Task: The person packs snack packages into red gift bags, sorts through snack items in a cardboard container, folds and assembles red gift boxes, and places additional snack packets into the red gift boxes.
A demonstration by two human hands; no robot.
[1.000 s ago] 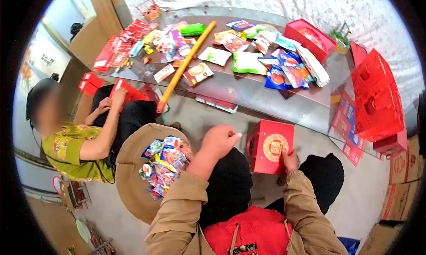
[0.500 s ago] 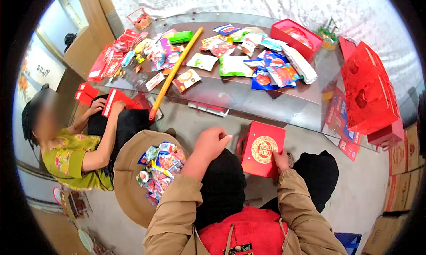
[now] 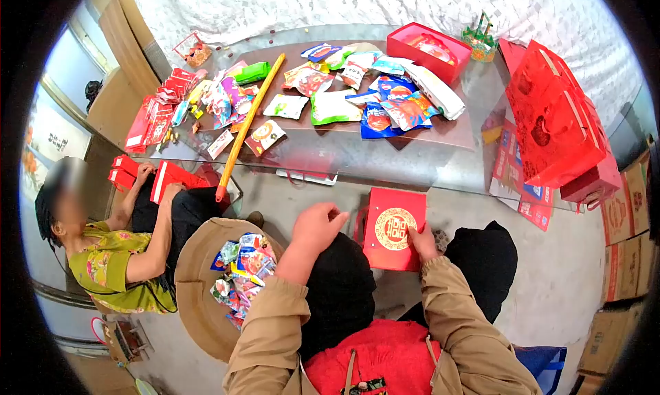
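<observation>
A red gift box (image 3: 386,256) with a round gold double-happiness emblem stands over my lap, between my knees. My right hand (image 3: 424,244) grips its right edge, thumb on the front. A red handle loop shows at its left side. My left hand (image 3: 317,228) hovers over my left knee, fingers curled in; the palm side is hidden, so I cannot see whether anything is in it. On my left is a wide tan tub (image 3: 194,285) holding many small wrapped snacks (image 3: 242,271).
A glass table (image 3: 440,165) ahead bears snack packets (image 3: 344,106), an orange-yellow stick (image 3: 251,127), an open red box (image 3: 430,51) and a large red bag (image 3: 550,120). A person (image 3: 127,257) at left handles red packaging (image 3: 172,178). Cartons (image 3: 619,271) stack at right.
The view has turned slightly right, so the scene sits further left. My left thumb has drawn in closer to the fingers. My right hand keeps its hold on the gift box.
</observation>
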